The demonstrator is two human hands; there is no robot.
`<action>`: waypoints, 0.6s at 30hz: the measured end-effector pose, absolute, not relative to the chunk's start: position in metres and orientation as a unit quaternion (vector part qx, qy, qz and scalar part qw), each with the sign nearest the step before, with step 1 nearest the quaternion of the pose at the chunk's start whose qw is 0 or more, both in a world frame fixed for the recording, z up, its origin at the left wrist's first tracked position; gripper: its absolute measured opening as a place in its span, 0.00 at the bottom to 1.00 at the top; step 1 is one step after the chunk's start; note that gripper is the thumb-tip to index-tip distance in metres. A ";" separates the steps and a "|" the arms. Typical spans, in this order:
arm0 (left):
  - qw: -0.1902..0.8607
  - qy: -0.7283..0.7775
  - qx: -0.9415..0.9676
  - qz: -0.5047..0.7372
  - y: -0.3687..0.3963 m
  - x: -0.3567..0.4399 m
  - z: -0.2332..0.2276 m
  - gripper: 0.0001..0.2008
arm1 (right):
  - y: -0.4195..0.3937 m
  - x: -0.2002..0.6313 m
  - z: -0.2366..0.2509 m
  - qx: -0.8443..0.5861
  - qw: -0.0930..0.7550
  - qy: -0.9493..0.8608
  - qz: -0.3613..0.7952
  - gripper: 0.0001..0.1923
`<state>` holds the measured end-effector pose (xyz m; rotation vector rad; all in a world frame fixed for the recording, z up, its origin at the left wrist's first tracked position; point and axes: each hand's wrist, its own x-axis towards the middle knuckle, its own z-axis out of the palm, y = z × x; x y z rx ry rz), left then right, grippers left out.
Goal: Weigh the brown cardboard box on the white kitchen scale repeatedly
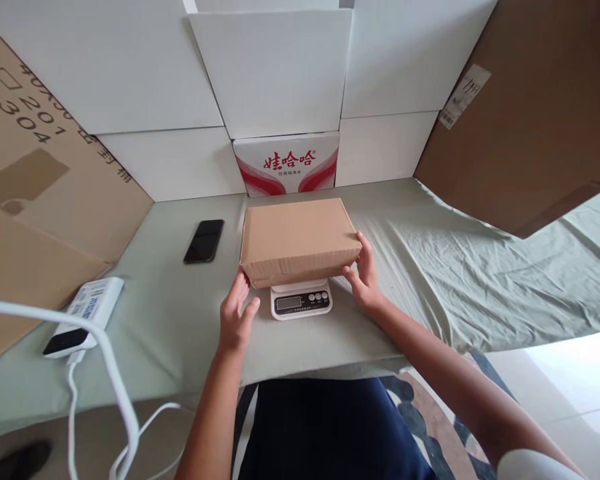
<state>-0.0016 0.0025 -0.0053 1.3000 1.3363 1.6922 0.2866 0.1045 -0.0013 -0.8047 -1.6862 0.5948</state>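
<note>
A closed brown cardboard box (300, 233) sits over a small white digital kitchen scale (302, 302), covering the scale's platform. Only the front panel with its display and round buttons shows; I cannot read any digits. At the box's left front corner, my left hand (237, 313) has its fingers against the side, partly hidden, with the thumb apart from the cardboard. My right hand (365, 277) grips the right front corner, fingers on the right side and thumb near the lower front edge. Whether the box rests fully on the scale is hidden.
A black phone (204, 241) lies left of the box. Farther left are a white power bank (85, 317) and a white cable (113, 373). White boxes (275, 73) and a printed carton (287, 164) form the back; large brown cartons (530, 113) flank the green cloth (460, 267).
</note>
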 end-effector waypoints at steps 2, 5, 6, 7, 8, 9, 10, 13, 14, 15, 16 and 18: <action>0.304 0.506 0.489 0.642 0.002 -0.001 -0.004 0.41 | 0.105 0.287 -0.001 -0.343 0.557 -0.713 0.252 0.38; 0.302 0.507 0.488 0.643 0.002 -0.002 -0.004 0.41 | 0.105 0.287 0.000 -0.350 0.552 -0.713 0.255 0.39; 0.302 0.507 0.488 0.643 0.002 -0.002 -0.005 0.41 | 0.105 0.287 0.001 -0.353 0.551 -0.712 0.256 0.39; 0.302 0.507 0.488 0.643 0.002 -0.002 -0.005 0.41 | 0.105 0.287 0.001 -0.355 0.550 -0.711 0.257 0.39; 0.302 0.509 0.488 0.642 0.002 -0.002 -0.005 0.41 | 0.104 0.287 0.001 -0.357 0.550 -0.709 0.259 0.39; 0.302 0.510 0.487 0.641 0.002 -0.002 -0.005 0.41 | 0.104 0.287 0.001 -0.358 0.551 -0.707 0.261 0.39; 0.301 0.513 0.487 0.640 0.002 -0.002 -0.006 0.41 | 0.104 0.287 0.001 -0.359 0.551 -0.706 0.262 0.39; 0.294 0.517 0.486 0.640 0.001 -0.001 -0.004 0.42 | 0.105 0.288 0.002 -0.360 0.553 -0.707 0.255 0.39; 0.293 0.513 0.487 0.643 0.001 -0.001 -0.003 0.42 | 0.105 0.289 0.003 -0.362 0.557 -0.705 0.249 0.39; 0.293 0.508 0.488 0.646 0.001 0.000 -0.002 0.42 | 0.105 0.289 0.003 -0.364 0.562 -0.701 0.243 0.38; 0.294 0.502 0.490 0.649 0.001 0.000 -0.001 0.42 | 0.106 0.290 0.004 -0.367 0.568 -0.697 0.239 0.38; 0.296 0.494 0.496 0.650 0.000 0.000 0.000 0.41 | 0.106 0.291 0.005 -0.372 0.573 -0.691 0.237 0.38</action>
